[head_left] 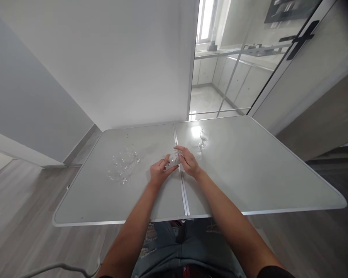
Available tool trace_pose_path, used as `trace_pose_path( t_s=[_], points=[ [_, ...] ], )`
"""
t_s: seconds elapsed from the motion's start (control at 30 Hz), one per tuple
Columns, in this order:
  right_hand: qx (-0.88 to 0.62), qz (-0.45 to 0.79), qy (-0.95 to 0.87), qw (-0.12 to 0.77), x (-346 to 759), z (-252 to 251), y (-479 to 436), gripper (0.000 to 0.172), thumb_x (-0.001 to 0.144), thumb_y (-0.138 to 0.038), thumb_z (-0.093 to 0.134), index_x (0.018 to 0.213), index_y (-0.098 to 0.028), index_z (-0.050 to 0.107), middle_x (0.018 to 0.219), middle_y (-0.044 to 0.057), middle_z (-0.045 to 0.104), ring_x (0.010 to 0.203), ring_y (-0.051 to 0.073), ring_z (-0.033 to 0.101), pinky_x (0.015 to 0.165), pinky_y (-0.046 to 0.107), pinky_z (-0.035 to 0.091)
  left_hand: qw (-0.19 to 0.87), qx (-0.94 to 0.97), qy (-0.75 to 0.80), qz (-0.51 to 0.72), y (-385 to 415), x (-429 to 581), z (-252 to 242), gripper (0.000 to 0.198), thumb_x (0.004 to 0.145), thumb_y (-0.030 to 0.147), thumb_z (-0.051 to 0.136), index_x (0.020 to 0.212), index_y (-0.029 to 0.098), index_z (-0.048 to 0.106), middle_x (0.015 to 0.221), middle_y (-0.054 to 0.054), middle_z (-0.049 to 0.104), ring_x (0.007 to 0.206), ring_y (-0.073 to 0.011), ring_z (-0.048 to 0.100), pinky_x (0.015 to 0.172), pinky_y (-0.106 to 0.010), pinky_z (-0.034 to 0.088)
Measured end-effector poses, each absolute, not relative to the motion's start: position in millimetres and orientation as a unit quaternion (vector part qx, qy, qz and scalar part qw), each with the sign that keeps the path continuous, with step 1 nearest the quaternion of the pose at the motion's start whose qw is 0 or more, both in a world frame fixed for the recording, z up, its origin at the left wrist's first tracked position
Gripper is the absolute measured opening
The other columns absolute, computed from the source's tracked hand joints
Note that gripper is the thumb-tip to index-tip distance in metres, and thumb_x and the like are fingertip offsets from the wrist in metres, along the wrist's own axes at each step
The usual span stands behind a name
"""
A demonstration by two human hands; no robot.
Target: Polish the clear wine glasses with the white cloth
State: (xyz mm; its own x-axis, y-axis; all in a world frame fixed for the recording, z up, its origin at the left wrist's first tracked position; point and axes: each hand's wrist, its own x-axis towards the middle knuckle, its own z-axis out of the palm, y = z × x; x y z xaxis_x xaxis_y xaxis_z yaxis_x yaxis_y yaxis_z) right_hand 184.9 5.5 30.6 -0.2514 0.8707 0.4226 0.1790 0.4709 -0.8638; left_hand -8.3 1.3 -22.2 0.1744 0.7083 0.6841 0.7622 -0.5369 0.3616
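Above the table's middle seam, a clear stemmed glass (173, 159) lies tilted between my two hands. My left hand (158, 172) closes its fingers and thumb round one side of the glass. Fingers of my right hand (189, 163) grip its other side; they partly cover it, so its stem and foot are hard to make out. Beyond my right hand, another stemmed glass (202, 145) stands upright on its foot. To the left of my left hand, several clear glasses (123, 180) are grouped close together, their outlines overlapping and faint.
The pale folding table (263, 170) has a metal rim and a metal-edged seam (185, 199) across its middle. A white wall (133, 77) rises behind it. A glass-paned door (234, 73) with a black handle is at the back right. A grey hose (60, 265) lies on the floor.
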Motion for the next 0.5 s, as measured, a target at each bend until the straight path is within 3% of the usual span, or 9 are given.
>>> trace_pose_path(
  t_s=[0.13, 0.3, 0.37, 0.5],
  points=[
    [-0.365, 0.432, -0.653, 0.503, 178.9, 30.7, 2.9, 0.048, 0.100, -0.040, 0.040, 0.146, -0.027, 0.037, 0.111, 0.006, 0.060, 0.094, 0.021, 0.057, 0.091, 0.037, 0.048, -0.008, -0.739, -0.516, -0.434, 1.7, -8.4, -17.5, 0.057, 0.079, 0.060, 0.073, 0.124, 0.025, 0.070, 0.073, -0.003, 0.070, 0.054, -0.0127, 0.057, 0.057, -0.024, 0.039],
    [-0.372, 0.316, -0.742, 0.459, 178.6, 33.6, 5.4, 0.051, 0.099, -0.040, 0.045, 0.147, -0.025, 0.040, 0.140, 0.012, 0.053, 0.128, 0.028, 0.048, 0.111, 0.046, 0.035, -0.032, -0.709, -0.530, -0.464, 1.2, -10.6, -20.0, 0.057, 0.078, 0.059, 0.075, 0.123, 0.026, 0.071, 0.077, -0.006, 0.072, 0.059, -0.0156, 0.061, 0.056, -0.024, 0.037],
    [-0.380, 0.323, -0.753, 0.429, 179.8, 34.5, 7.7, 0.047, 0.099, -0.039, 0.043, 0.144, -0.024, 0.046, 0.133, 0.011, 0.059, 0.123, 0.028, 0.052, 0.110, 0.046, 0.036, -0.025, -0.717, -0.533, -0.448, -0.4, -13.8, -23.2, 0.057, 0.076, 0.060, 0.076, 0.121, 0.026, 0.072, 0.074, -0.007, 0.071, 0.060, -0.0173, 0.062, 0.056, -0.025, 0.037],
    [-0.375, 0.450, -0.685, 0.432, 183.2, 34.1, 9.5, 0.038, 0.099, -0.041, 0.042, 0.129, -0.023, 0.056, 0.104, 0.005, 0.065, 0.093, 0.021, 0.058, 0.088, 0.035, 0.047, -0.027, -0.740, -0.518, -0.427, -3.4, -16.2, -24.2, 0.059, 0.073, 0.063, 0.077, 0.119, 0.026, 0.074, 0.074, -0.006, 0.072, 0.060, -0.0170, 0.063, 0.057, -0.025, 0.039]
  ],
)
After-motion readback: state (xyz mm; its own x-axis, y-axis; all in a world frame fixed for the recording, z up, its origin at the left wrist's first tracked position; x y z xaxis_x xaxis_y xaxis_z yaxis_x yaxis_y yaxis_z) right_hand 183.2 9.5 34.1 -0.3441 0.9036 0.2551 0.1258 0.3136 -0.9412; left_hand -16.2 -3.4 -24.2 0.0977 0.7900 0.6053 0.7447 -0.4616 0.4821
